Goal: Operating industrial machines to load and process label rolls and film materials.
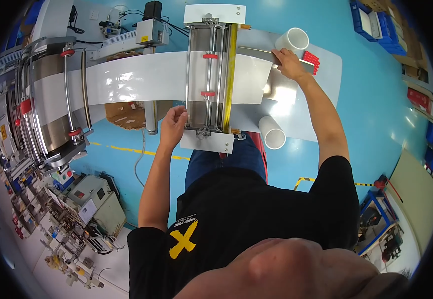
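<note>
A wide white glossy film web (137, 79) runs through a metal roller frame (209, 134) with rods, red collars and a yellow strip. Its free end lies on the pale table to the right. At the far right of that table, my right hand (290, 65) is closed on a long flat metal bar (256, 53) beside the web's end. My left hand (173, 127) is at the frame's near left side, by its left rod, with the fingers curled in; what they hold, if anything, is hidden.
Two white tubes (295, 40) (272, 133) stand on the pale table (326, 99), with a red block (310, 61) beside the far one. A larger roller unit (52, 99) stands at left. A cardboard box (126, 117) sits below the web. Blue crates (378, 27) are at far right.
</note>
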A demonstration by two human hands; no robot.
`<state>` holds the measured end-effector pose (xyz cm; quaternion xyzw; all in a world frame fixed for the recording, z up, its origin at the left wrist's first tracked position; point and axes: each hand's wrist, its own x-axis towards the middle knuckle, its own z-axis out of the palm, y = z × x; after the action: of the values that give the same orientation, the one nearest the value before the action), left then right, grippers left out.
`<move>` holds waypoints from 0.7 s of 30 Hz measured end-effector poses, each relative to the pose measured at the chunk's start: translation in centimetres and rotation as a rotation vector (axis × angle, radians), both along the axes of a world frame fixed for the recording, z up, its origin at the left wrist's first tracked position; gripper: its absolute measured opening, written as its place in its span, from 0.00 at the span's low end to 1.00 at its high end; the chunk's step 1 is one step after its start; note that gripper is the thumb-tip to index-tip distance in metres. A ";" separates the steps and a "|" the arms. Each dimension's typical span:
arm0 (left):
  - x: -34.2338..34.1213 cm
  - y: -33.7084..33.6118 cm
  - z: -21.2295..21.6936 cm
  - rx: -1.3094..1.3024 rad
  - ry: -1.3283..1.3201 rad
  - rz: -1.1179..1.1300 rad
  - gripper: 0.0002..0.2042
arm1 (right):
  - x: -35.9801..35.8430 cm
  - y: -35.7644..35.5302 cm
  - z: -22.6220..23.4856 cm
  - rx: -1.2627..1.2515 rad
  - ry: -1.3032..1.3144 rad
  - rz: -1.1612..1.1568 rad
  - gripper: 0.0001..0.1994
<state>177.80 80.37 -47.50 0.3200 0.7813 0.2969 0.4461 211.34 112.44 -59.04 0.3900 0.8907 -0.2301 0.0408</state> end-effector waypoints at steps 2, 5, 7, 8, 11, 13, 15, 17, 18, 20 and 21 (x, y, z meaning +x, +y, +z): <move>-0.1 -0.1 -0.1 0.003 -0.004 0.012 0.14 | 0.0 0.3 -0.1 -0.010 -0.050 0.012 0.32; 0.1 0.4 -0.1 0.008 -0.013 0.030 0.14 | -0.2 0.9 -0.2 -0.014 -0.063 0.054 0.33; 0.3 1.0 0.2 0.010 -0.009 0.049 0.14 | -0.5 0.7 -0.3 -0.004 -0.050 0.081 0.33; 0.7 1.4 0.2 0.011 0.000 0.025 0.14 | -0.5 0.5 -0.3 0.005 -0.047 0.098 0.33; 0.9 1.7 -0.9 0.028 0.029 0.014 0.15 | -0.7 0.3 0.0 0.015 -0.035 0.101 0.34; 1.3 2.8 -1.7 0.054 0.050 -0.018 0.16 | 0.1 0.6 -0.5 0.026 -0.013 0.108 0.34; 1.5 4.4 -2.3 0.059 0.046 -0.061 0.16 | 1.4 0.6 -1.6 0.129 0.037 0.052 0.33; 1.3 5.8 -2.4 0.056 0.045 -0.089 0.17 | 0.7 -0.1 -0.6 0.153 0.141 0.005 0.30; 1.0 6.4 -1.9 0.055 0.054 -0.071 0.18 | -0.8 -0.8 1.0 0.135 0.271 -0.085 0.27; 0.3 7.3 -2.2 0.081 0.018 -0.049 0.18 | -3.4 -3.7 3.7 0.117 0.392 -0.179 0.24; 0.1 7.7 -2.5 0.083 0.014 -0.050 0.18 | -4.8 -5.5 4.7 -0.066 0.441 -0.236 0.23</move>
<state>177.90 88.11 -50.01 0.3598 0.7631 0.3156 0.4343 206.53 106.95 -54.29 0.4301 0.8184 -0.3416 -0.1690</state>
